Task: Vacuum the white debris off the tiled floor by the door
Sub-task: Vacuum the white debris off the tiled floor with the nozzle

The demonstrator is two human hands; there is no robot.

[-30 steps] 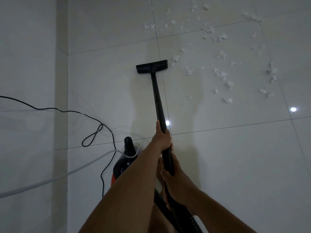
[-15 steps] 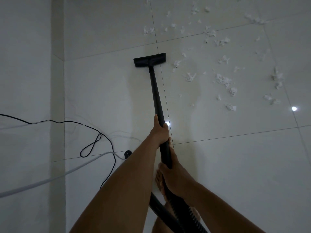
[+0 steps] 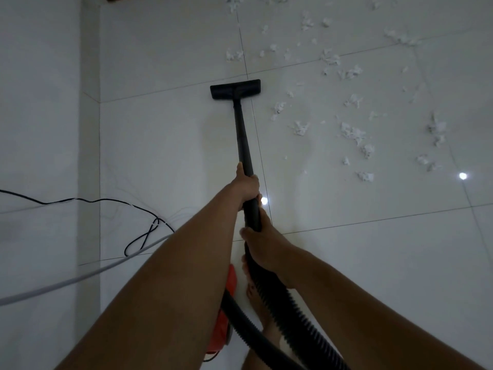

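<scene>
The left hand (image 3: 246,186) and right hand (image 3: 262,247) had fingers curled round the stiff, likely light wand (image 3: 241,129), a sound hold for reaching wispy debris (image 3: 352,132).

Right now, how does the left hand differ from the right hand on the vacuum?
The left hand holds the smooth rigid wand, farther toward the floor head; the right hand holds nearer the person, where the ribbed hose begins. The left thumb lies straight along the wand; the right thumb crosses it. Both are bare and closed in a full grip.
</scene>
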